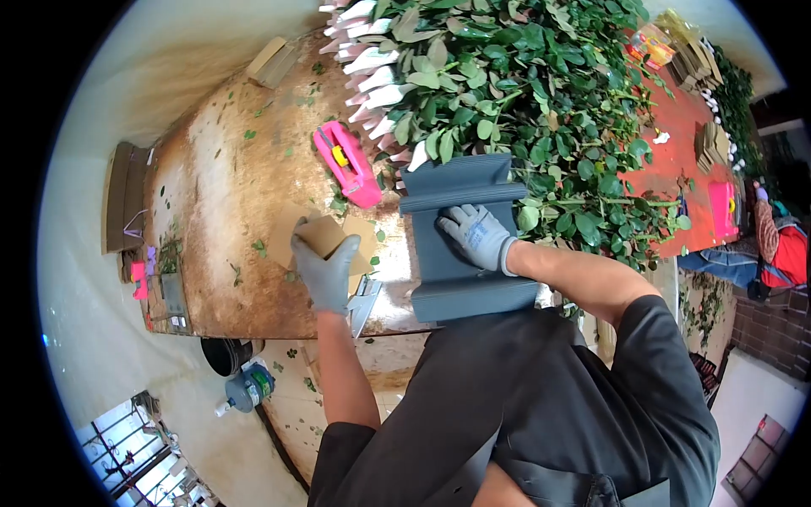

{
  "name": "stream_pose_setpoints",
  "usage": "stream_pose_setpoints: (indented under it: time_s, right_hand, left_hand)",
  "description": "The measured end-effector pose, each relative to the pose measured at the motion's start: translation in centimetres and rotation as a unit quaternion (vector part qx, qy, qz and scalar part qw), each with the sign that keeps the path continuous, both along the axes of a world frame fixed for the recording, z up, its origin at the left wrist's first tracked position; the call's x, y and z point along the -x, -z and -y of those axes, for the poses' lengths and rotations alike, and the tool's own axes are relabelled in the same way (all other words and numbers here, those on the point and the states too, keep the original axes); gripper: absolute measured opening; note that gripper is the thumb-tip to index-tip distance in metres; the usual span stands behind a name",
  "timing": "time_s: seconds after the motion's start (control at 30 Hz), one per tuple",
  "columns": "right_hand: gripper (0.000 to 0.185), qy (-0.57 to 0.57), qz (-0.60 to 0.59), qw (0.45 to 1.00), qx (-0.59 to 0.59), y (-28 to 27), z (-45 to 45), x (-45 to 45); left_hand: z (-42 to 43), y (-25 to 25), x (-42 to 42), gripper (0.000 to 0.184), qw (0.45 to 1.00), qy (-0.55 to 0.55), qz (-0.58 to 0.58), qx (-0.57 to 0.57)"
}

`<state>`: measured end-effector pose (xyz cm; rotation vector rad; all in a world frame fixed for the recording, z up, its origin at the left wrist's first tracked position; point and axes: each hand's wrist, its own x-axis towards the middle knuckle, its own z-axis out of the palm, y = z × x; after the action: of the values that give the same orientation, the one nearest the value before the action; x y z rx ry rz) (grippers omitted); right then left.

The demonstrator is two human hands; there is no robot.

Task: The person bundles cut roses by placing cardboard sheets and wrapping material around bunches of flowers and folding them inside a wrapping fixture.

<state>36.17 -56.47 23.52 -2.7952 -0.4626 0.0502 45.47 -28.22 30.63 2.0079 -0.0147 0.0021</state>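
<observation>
My left hand, in a grey glove, grips a small brown cardboard piece between thumb and fingers. More flat cardboard lies beneath and beside it. A grey metal tool, perhaps a stapler, sits just right of my left wrist. Over the blue-grey ribbed trough, my gloved right hand rests palm down with its fingers stretched out. Nothing shows under the right palm. Beyond my left hand lies a pink tape dispenser with a yellow hub.
Leafy stems are piled behind the trough, their pale pink and white wrapped ends facing left. The stained wooden table carries scattered leaves. Cardboard stacks stand at its far edge. A water jug lies below the table.
</observation>
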Motion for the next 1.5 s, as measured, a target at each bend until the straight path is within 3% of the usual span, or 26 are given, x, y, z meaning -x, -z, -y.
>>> stream_pose_setpoints:
  time_s: [0.03,0.1,0.13,0.2,0.27,0.3,0.4,0.47,0.5,0.53,0.6,0.67,0.73,0.87,0.93,0.97,1.0,1.07,1.1,1.2,1.43,1.5]
  right_hand:
    - [0.042,-0.001,0.022,0.999,-0.042,0.2,0.3,0.1]
    - [0.043,0.009,0.026,0.997,-0.072,0.7,0.7,0.3]
    - [0.044,0.011,0.033,0.994,-0.104,1.0,0.8,0.3]
    - [0.047,0.024,0.001,0.994,-0.108,1.1,0.8,0.4]
    - [0.053,0.020,-0.029,0.992,-0.123,1.2,1.0,0.5]
    - [0.053,0.022,-0.031,0.991,-0.124,1.5,1.3,0.6]
    - [0.053,0.022,-0.070,0.979,-0.192,0.7,2.4,0.2]
    - [0.046,0.017,-0.205,0.919,-0.337,-0.6,3.0,-0.3]
    - [0.039,0.127,-0.319,0.829,-0.441,-0.7,2.5,-0.2]
    - [0.039,0.126,-0.319,0.828,-0.443,-0.8,2.3,-0.6]
    - [0.039,0.205,-0.322,0.890,-0.249,-0.8,1.8,-1.4]
    - [0.039,0.220,-0.296,0.901,-0.230,-0.2,1.4,-1.5]
    - [0.040,0.269,-0.376,0.851,-0.249,-0.1,1.7,-2.0]
    - [0.041,0.219,-0.240,0.933,-0.152,2.3,0.6,-2.0]
    - [0.039,0.218,-0.262,0.929,-0.148,1.3,0.3,-2.5]
    - [0.038,0.219,-0.278,0.927,-0.123,1.5,0.3,-2.7]
    - [0.038,0.221,-0.295,0.925,-0.097,1.5,0.3,-2.8]
    - [0.038,0.219,-0.294,0.927,-0.082,1.0,0.2,-3.2]
    - [0.039,0.219,-0.294,0.928,-0.071,0.7,0.1,-3.4]
    - [0.039,0.210,-0.297,0.929,-0.063,-0.3,0.1,-3.5]
    - [0.037,0.211,-0.300,0.928,-0.055,-0.4,0.1,-3.3]
    - [0.037,0.219,-0.296,0.928,-0.064,-0.1,0.3,-3.2]
  left_hand:
    - [1.1,0.2,0.7,0.082,1.000,0.006,-0.004,0.002]
    - [3.8,0.7,2.3,0.054,0.971,0.124,-0.069,0.191]
    - [4.9,1.6,2.8,0.054,0.970,0.127,-0.073,0.192]
    - [6.4,4.6,3.5,0.032,0.918,0.248,-0.223,0.214]
    - [7.1,7.2,3.4,0.026,0.900,0.320,-0.273,0.115]
    - [7.4,8.4,3.6,0.027,0.906,0.338,-0.248,0.056]
    - [7.4,10.1,3.9,0.029,0.907,0.324,-0.248,0.102]
    - [7.5,10.7,4.0,0.029,0.910,0.321,-0.238,0.112]
    - [7.5,10.8,4.0,0.029,0.912,0.319,-0.225,0.123]
    - [7.4,11.0,4.0,0.029,0.912,0.319,-0.226,0.121]
    - [7.6,10.6,4.2,0.030,0.915,0.279,-0.259,0.131]
    - [7.1,10.2,4.0,0.032,0.932,0.250,-0.249,0.086]
    - [6.3,9.4,3.9,0.034,0.945,0.218,-0.238,0.042]
    - [5.7,2.0,3.4,0.043,0.913,0.261,-0.311,-0.045]
    - [5.6,0.4,3.0,0.054,0.828,0.513,-0.186,-0.131]
    - [6.7,-2.1,3.1,0.064,0.788,0.544,-0.241,-0.158]
    - [7.2,-2.1,3.5,0.064,0.790,0.543,-0.240,-0.156]
    - [8.1,-2.2,4.2,0.076,0.735,0.603,-0.159,-0.266]
    - [8.9,-2.4,4.0,0.088,0.708,0.613,-0.200,-0.287]
    - [10.3,-0.5,4.5,0.092,0.672,0.604,-0.207,-0.375]
    - [9.8,1.3,4.4,0.104,0.664,0.624,-0.185,-0.368]
    - [9.7,0.5,4.9,0.110,0.720,0.551,-0.200,-0.371]
